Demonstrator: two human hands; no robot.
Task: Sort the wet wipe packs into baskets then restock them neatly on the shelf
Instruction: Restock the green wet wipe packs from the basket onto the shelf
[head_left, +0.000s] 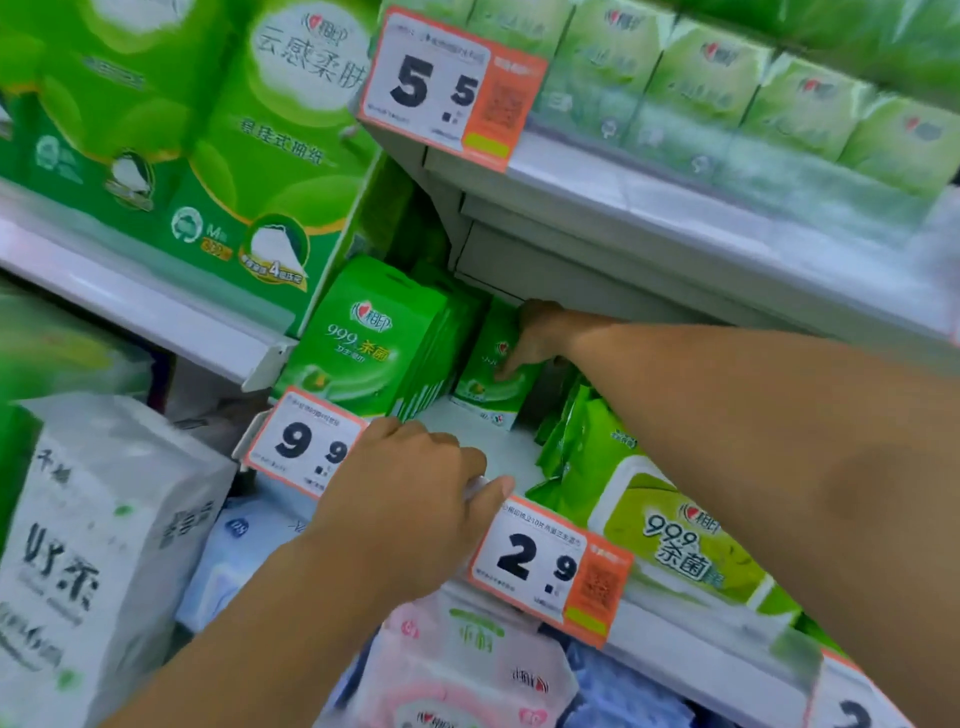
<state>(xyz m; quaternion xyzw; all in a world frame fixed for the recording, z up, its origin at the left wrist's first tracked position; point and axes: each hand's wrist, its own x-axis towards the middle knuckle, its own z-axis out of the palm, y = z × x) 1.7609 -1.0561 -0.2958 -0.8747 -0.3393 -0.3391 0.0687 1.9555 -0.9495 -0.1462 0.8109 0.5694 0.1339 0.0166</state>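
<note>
Deep in the middle shelf, my right hand (530, 340) grips a small green wet wipe pack (488, 382) that stands upright at the back. To its left stands a row of larger green wipe packs (363, 343), upright and facing out. My left hand (410, 483) holds the front edge of the white shelf (485, 436), fingers curled over the rail between the 9.9 and 2.9 price tags. Soft green wipe packs with white lids (670, 525) lie to the right on the same shelf. No basket is in view.
The shelf above (675, 218) overhangs my right hand and carries pale green tissue packs (727, 88). Big green tissue bundles (249, 130) stand at upper left. White, pink and blue packs (467, 670) fill the level below. Price tags (550, 561) hang off the rail.
</note>
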